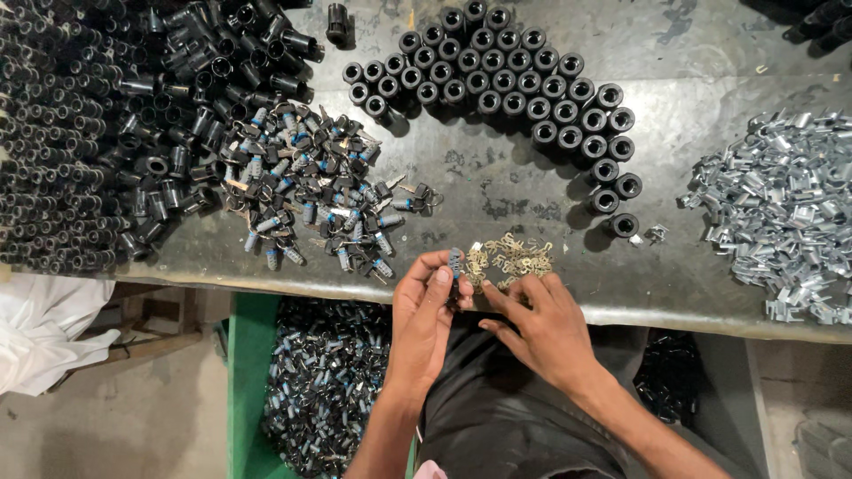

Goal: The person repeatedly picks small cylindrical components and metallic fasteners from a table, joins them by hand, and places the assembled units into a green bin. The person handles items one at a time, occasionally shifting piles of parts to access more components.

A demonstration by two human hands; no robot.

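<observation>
Lock cylinder [455, 263] pinched in left hand [426, 306], apparently.

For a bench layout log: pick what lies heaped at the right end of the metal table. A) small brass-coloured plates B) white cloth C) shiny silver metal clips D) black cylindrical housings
C: the heap at the right end of the table is shiny silver metal clips; the black cylindrical housings stand in rows at the top middle, and the small brass-coloured plates lie by the hands.

No packages, labels, signs or screens show anywhere in this view.
</observation>
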